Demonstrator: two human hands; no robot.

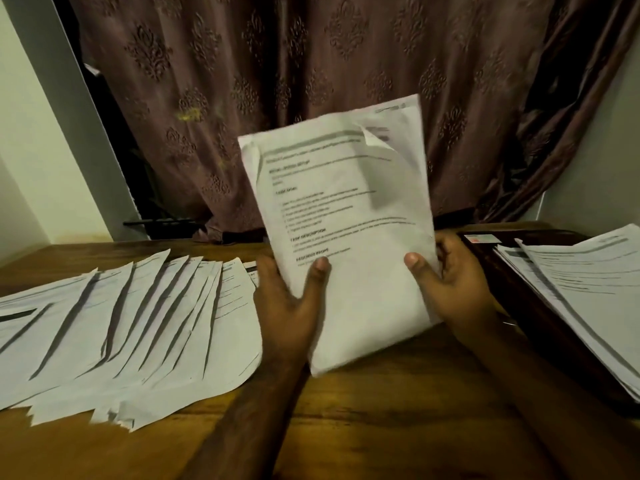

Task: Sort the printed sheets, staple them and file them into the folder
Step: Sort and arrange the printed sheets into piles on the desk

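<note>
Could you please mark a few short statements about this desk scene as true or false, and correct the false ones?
1. Both hands hold one bundle of printed sheets. True: the left hand and the right hand grip its lower part, thumbs on the front.
2. The bundle lies flat on the wooden table. False: it is held upright, bottom edge at the tabletop.
3. Sheets are fanned out in an overlapping row on the left. True.
4. The top right corner of the bundle's front sheet is curled. True.
5. The stack on the right is being held by the right hand. False: it lies untouched, apart from that hand.
6. A plain white wall fills the background. False: a patterned brown curtain hangs there.
</note>
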